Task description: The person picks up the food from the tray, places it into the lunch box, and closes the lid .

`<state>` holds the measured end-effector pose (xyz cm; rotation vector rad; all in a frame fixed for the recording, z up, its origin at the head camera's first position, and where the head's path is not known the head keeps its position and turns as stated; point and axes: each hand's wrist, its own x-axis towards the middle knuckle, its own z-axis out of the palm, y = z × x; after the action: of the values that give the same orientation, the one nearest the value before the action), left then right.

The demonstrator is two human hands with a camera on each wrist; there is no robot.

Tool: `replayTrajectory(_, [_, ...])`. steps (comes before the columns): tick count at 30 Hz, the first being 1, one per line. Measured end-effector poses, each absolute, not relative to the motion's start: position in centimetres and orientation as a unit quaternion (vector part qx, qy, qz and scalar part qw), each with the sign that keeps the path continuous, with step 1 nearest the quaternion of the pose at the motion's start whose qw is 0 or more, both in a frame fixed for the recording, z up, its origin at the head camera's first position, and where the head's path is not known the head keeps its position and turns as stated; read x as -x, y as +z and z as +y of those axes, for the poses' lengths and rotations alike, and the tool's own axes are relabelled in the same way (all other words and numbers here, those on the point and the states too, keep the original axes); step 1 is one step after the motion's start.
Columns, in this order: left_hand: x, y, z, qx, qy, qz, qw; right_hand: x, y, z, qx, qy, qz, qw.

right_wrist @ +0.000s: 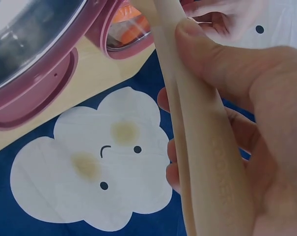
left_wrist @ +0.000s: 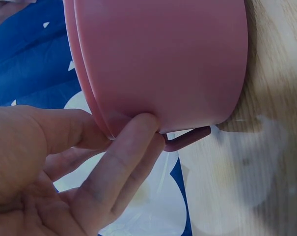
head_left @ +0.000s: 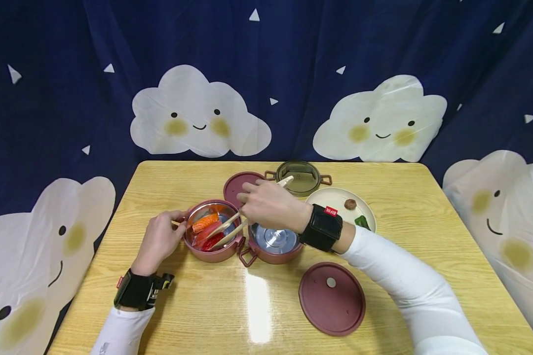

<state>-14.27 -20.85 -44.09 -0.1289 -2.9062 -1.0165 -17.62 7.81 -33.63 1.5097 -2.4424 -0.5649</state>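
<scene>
At the left of the pair of pots, my left hand (head_left: 163, 239) pinches the side of a pink pot (head_left: 213, 256) by its rim and handle (left_wrist: 188, 139). Inside that pot lie a striped orange salmon piece (head_left: 205, 223) and some glossy red food pieces (head_left: 204, 236). My right hand (head_left: 273, 204) grips beige tongs (right_wrist: 207, 142), whose two arms reach down into the same pot. Their tips meet the red pieces; whether they clasp one I cannot tell. Below my right hand stands a second pink pot (head_left: 277, 257) with a shiny metal inside.
A maroon round lid (head_left: 332, 305) lies at the front right, another maroon disc (head_left: 240, 185) behind the pots. Further back is a dark see-through lid (head_left: 298, 190) with two handles. A cream plate (head_left: 333, 195) bears a brown piece (head_left: 350, 204) and a green piece (head_left: 361, 222).
</scene>
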Motion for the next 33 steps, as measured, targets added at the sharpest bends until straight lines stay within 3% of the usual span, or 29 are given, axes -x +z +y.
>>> replayTrajectory(15, [14.2,-43.9,-20.8,0.037,-0.335,-0.941,0.031,17.7,-32.0,10.5,-0.509,-0.148,-0.837,0.138])
replayTrajectory(33, [14.2,-43.8,-20.8,0.039,-0.331,-0.942,0.031,17.5,-29.0,17.5,-0.457,-0.117,-0.866,0.167])
